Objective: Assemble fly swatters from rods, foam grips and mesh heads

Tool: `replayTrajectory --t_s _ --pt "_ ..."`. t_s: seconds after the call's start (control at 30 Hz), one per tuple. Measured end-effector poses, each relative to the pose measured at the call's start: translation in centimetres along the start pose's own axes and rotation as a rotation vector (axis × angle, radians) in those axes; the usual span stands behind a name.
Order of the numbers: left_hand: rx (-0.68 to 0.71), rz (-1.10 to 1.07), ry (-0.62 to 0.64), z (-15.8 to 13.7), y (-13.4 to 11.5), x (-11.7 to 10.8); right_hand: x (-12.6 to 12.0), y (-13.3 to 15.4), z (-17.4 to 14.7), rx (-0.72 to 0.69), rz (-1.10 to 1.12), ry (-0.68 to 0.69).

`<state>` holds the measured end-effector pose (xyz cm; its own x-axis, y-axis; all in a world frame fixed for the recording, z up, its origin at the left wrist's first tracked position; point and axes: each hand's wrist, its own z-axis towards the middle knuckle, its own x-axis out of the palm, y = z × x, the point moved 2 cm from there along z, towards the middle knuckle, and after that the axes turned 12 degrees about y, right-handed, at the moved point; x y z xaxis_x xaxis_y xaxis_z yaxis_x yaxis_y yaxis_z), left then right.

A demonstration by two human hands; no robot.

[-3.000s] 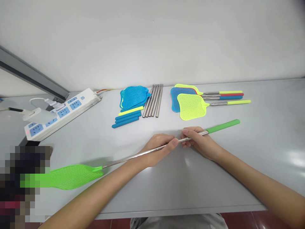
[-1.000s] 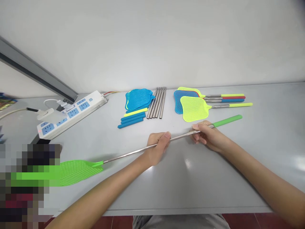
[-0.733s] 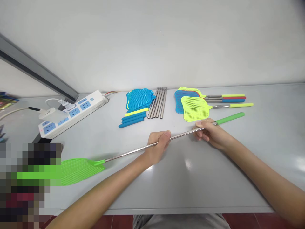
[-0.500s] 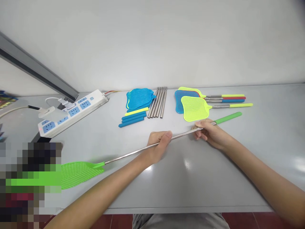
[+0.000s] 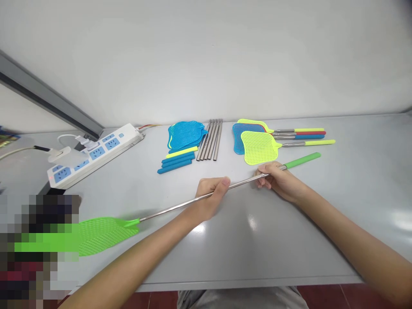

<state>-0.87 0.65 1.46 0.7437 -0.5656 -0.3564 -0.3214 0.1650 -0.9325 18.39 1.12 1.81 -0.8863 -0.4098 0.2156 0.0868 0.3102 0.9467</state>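
A long green fly swatter [image 5: 109, 234] with an extended metal rod slants across the table in front of me. My left hand [image 5: 210, 193] is closed round the middle of its rod, thumb on top. Nearer the green handle grip, my right hand [image 5: 277, 180] pinches the thicker part of the rod between thumb and fingers. Part of the swatter's green head is covered by a pixelated patch on the left. Beyond my right hand lie finished-looking swatters, with a yellow swatter [image 5: 261, 148] on top.
Blue swatter heads [image 5: 186, 134] lie stacked at the back, beside several metal rods [image 5: 210, 140] and loose blue handle sleeves [image 5: 175, 165] with a yellow sleeve [image 5: 182, 152]. A white power strip [image 5: 92, 156] with plugged-in cables lies at left. The table's front edge [image 5: 225, 283] is near me.
The whole view has shifted slightly, so the things on the table appear a little further left. Both hands keep their hold on the green swatter's rod.
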Motion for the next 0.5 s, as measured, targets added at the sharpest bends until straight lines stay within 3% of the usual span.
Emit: replayTrajectory --t_s 0.5 --pt "0.004 -0.056 0.112 0.48 0.01 0.20 0.32 0.14 0.00 -0.024 -0.037 -0.063"
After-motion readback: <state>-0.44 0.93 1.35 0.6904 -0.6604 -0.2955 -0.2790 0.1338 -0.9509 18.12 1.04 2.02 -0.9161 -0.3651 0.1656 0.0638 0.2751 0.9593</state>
